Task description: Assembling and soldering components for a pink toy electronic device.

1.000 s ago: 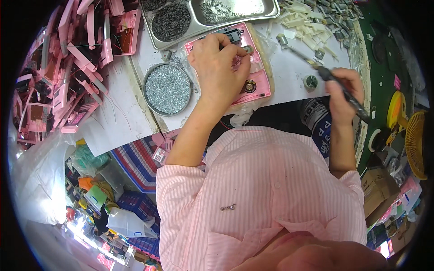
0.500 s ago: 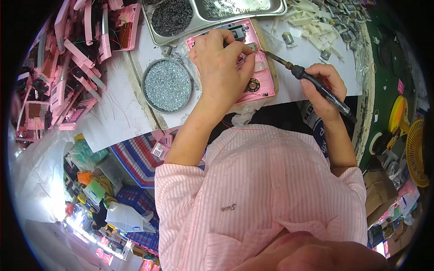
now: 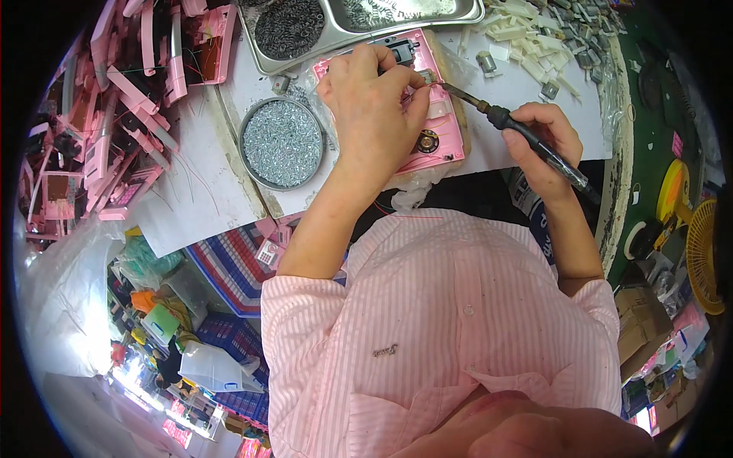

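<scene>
A soldering iron point(image 3: 544, 150) with a black handle is gripped in my right hand point(image 3: 561, 141), slanting up and left. Its tip meets a small metal part near the right side of a pink plastic housing point(image 3: 452, 137). Over the housing's left half lies my left hand point(image 3: 370, 114), thumb and forefinger pinched together right beside the tip. What they pinch is too small to make out. The housing also bears a round speaker-like part point(image 3: 427, 142) and a dark grey block point(image 3: 402, 52). My left hand covers the rest of it.
Left of the housing stands a round tin point(image 3: 243, 145) of small screws. A metal tray point(image 3: 267, 67) with dark springs sits behind. Pink housings with wires point(image 3: 99, 145) pile up at the left. White plastic pieces point(image 3: 527, 38) and small motors point(image 3: 588, 57) lie at the far right.
My right hand and the soldering iron have shifted slightly to the left and up. The left hand stays almost still over the housing.
</scene>
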`<state>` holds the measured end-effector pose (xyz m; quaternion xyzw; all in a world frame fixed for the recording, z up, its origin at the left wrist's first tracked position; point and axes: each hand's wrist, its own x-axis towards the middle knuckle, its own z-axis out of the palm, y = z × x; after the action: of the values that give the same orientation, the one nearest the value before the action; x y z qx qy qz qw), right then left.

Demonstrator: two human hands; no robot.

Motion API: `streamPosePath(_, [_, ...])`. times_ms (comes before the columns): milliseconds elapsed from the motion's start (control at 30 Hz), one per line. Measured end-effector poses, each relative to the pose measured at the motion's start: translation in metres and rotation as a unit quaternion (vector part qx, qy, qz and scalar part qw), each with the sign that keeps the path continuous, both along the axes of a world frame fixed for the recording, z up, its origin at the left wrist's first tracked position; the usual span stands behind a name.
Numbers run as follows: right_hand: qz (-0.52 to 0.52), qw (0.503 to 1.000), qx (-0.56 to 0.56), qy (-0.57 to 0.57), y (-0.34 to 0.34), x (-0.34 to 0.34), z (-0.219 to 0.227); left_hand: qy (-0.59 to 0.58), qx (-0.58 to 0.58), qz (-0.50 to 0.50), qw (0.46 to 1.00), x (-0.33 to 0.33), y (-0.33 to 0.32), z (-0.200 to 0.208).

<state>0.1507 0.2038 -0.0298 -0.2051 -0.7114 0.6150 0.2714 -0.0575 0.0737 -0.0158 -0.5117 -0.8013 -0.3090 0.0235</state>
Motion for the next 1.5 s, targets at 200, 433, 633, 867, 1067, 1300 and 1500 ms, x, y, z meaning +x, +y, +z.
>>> streamPosePath(200, [0.023,0.993,0.119,0.007,0.004,-0.001,-0.004,0.003,0.010,0.001,1.000,0.000,0.001,-0.001])
streamPosePath(433, [0.043,0.952,0.288,0.097,0.010,-0.007,-0.015,0.012,0.006,0.007,1.000,0.002,0.003,0.001])
streamPosePath(633, [0.032,0.961,0.258,0.094,0.010,-0.002,-0.013,0.021,-0.001,0.013,1.000,0.003,0.003,0.001])
streamPosePath(867, [0.023,0.967,0.240,0.085,0.014,0.003,-0.007,0.021,0.002,0.012,1.000,0.003,0.002,0.000])
streamPosePath(1067, [0.011,0.967,0.239,0.085,0.017,0.006,-0.003,0.029,-0.002,0.015,0.999,0.004,0.002,0.001])
streamPosePath(1300, [0.020,0.961,0.256,0.099,0.020,0.004,0.001,0.019,-0.008,0.015,1.000,0.005,0.002,0.001])
streamPosePath(1500, [0.017,0.957,0.271,0.105,0.022,0.003,0.003,0.010,-0.012,0.018,1.000,0.006,0.002,0.002])
